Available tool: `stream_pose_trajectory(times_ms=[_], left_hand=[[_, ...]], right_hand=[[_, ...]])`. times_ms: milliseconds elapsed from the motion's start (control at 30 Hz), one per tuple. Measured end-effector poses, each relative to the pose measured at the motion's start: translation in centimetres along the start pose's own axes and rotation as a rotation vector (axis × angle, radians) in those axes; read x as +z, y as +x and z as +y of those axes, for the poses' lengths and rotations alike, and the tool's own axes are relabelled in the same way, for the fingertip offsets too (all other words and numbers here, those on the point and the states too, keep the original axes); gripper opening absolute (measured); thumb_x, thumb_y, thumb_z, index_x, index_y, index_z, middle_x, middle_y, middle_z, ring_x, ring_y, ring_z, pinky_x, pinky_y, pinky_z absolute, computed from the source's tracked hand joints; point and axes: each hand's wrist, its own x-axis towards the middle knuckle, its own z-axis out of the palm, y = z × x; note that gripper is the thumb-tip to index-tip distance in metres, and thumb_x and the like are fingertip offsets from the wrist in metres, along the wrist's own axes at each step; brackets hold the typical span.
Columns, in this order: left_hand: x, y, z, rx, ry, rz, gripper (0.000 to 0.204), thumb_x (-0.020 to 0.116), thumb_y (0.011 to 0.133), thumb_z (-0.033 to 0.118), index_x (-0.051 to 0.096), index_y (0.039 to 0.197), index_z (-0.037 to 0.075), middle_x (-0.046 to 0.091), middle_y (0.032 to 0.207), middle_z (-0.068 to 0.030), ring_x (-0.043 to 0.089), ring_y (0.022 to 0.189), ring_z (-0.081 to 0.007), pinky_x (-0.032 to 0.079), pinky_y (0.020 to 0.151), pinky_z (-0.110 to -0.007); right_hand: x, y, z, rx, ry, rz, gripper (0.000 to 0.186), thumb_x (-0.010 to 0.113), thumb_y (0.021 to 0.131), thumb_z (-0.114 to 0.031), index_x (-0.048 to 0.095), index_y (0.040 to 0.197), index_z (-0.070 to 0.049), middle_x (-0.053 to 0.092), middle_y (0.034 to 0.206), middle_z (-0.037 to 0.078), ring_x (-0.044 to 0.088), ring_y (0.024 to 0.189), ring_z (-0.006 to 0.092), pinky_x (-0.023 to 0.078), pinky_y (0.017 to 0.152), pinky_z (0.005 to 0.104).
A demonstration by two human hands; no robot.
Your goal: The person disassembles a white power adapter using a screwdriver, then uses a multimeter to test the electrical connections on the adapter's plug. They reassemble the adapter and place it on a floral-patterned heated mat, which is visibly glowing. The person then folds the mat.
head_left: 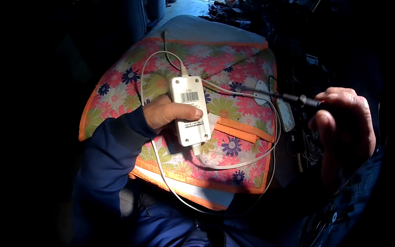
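My left hand point(168, 113) is closed around a white power adapter box point(193, 96), with the thumb lying across its labelled face. Screw holes mark the corners of that face, and a white cable point(156, 52) leaves each end through a ribbed sleeve. To the right, my right hand point(349, 119) grips a dark screwdriver point(298, 99). Its thin shaft points left toward the box and stays apart from it. The far end of the shaft is blurred, and much of this hand is in shadow.
A flowered cloth with orange edging point(242, 181) lies under the box. The cable loops over it and down toward my lap. A white plate-like piece point(261, 92) and a pale rectangular piece point(285, 115) lie at the cloth's right. Dark clutter point(230, 12) fills the far right.
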Motion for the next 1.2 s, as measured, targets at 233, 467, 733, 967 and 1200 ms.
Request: stream_pose_trajectory(times_ms=[233, 467, 733, 967, 1200], left_hand=[[0.8, -0.1, 0.2, 0.065, -0.066, 0.008, 0.044, 0.076, 0.084, 0.022, 0.064, 0.12, 0.0, 0.073, 0.104, -0.0133, 0.074, 0.093, -0.0236, 0.06, 0.085, -0.036], [0.3, 0.5, -0.1, 0.1, -0.081, 0.003, 0.041, 0.075, 0.088, 0.019, 0.06, 0.123, 0.004, 0.071, 0.108, -0.0113, 0.073, 0.094, -0.0226, 0.062, 0.083, -0.037], [0.0, -0.8, 0.4, 0.023, 0.031, 0.026, 0.04, 0.076, 0.085, 0.017, 0.063, 0.12, 0.002, 0.073, 0.104, -0.0114, 0.073, 0.095, -0.0226, 0.058, 0.087, -0.037], [0.1, -0.1, 0.2, 0.023, 0.04, -0.053, 0.043, 0.076, 0.085, 0.019, 0.063, 0.121, 0.0, 0.072, 0.105, -0.0119, 0.07, 0.097, -0.0223, 0.056, 0.089, -0.037], [0.1, -0.2, 0.4, 0.032, 0.114, -0.08, 0.043, 0.072, 0.089, 0.023, 0.063, 0.123, -0.003, 0.071, 0.111, -0.015, 0.068, 0.105, -0.0226, 0.051, 0.095, -0.034]], right_hand=[[-2.9, -5.4, 4.8, 0.286, -0.245, 0.059, 0.022, 0.065, 0.093, 0.002, 0.068, 0.115, 0.004, 0.068, 0.106, 0.015, 0.07, 0.095, 0.0183, 0.057, 0.081, 0.0278], [-1.6, -13.2, 12.0, 0.379, -0.581, 0.123, 0.021, 0.067, 0.088, 0.003, 0.068, 0.11, 0.004, 0.068, 0.106, 0.018, 0.07, 0.09, 0.0298, 0.057, 0.076, 0.0344], [4.2, -9.8, 4.0, 0.358, -0.023, -0.272, 0.014, 0.073, 0.082, 0.005, 0.071, 0.095, 0.0, 0.066, 0.089, 0.015, 0.067, 0.075, 0.0312, 0.053, 0.065, 0.0367], [11.1, -8.5, 2.1, 0.26, 0.175, -0.426, 0.013, 0.073, 0.084, -0.003, 0.072, 0.097, 0.001, 0.065, 0.085, 0.019, 0.067, 0.077, 0.0375, 0.052, 0.067, 0.0429], [13.6, -8.9, 2.3, 0.291, 0.024, -0.43, 0.014, 0.073, 0.084, -0.003, 0.073, 0.097, 0.0, 0.067, 0.087, 0.018, 0.067, 0.079, 0.0366, 0.051, 0.068, 0.0407]])
